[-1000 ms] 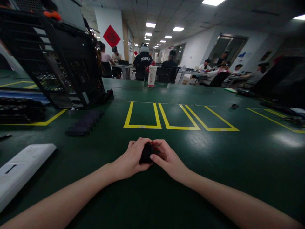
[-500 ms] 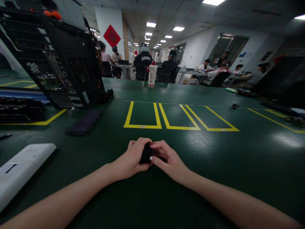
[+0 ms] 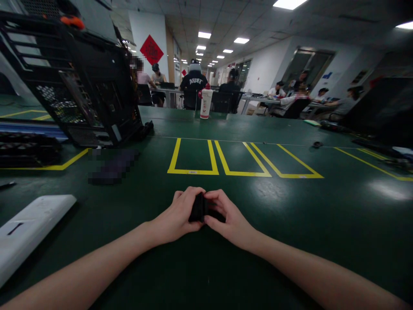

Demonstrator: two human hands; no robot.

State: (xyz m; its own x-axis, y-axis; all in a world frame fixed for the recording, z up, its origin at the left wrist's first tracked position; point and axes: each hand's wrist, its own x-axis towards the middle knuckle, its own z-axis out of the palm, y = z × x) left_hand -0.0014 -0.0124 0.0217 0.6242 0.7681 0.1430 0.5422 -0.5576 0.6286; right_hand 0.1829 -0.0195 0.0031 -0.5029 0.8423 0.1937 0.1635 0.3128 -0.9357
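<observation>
A small black box-shaped object (image 3: 198, 208) stands between my two hands, low over the green tabletop (image 3: 206, 271); its exact kind cannot be made out. My left hand (image 3: 177, 213) wraps round its left side, fingers over the top and thumb along the near lower edge. From the right, my right hand (image 3: 227, 217) pinches the object's right edge, index finger at the top and thumb at the bottom. The remaining right fingers curl behind, partly hidden. Both forearms reach in from the lower corners of the head view.
Yellow tape outlines (image 3: 193, 172) mark the table beyond my hands. An open black computer case (image 3: 97, 90) stands at the left, with a white device (image 3: 35, 228) nearer me. A white and red bottle (image 3: 205, 103) stands at the far edge. Several people sit at tables behind.
My right thumb and fingertips have shifted very slightly on the black object, and a bit more of its right side shows. My left hand keeps its hold in the same place.
</observation>
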